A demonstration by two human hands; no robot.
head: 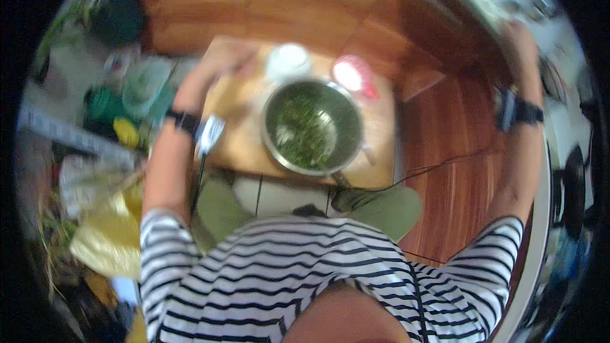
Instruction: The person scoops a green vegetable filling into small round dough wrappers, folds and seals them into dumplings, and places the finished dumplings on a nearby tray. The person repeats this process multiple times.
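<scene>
A steel bowl [312,126] holding chopped green leaves stands on a small wooden table [238,150] in front of me. Behind it are a white container [288,61] and a red-rimmed item with a bright white middle [351,75], both blurred. My left hand [238,59] is over the table's back left corner, left of the white container; blur hides its fingers and whether it holds anything. My right hand [517,38] is raised far to the right, at the edge of a counter, and its fingers are too blurred to read. Each wrist wears a dark band.
At the left are a teal basin [147,86], a green container [102,102], a yellow object [126,132] and a yellow plastic bag [107,243]. A counter [541,200] with blurred items runs along the right. Thin dark cables [429,167] cross before the reddish wooden panels.
</scene>
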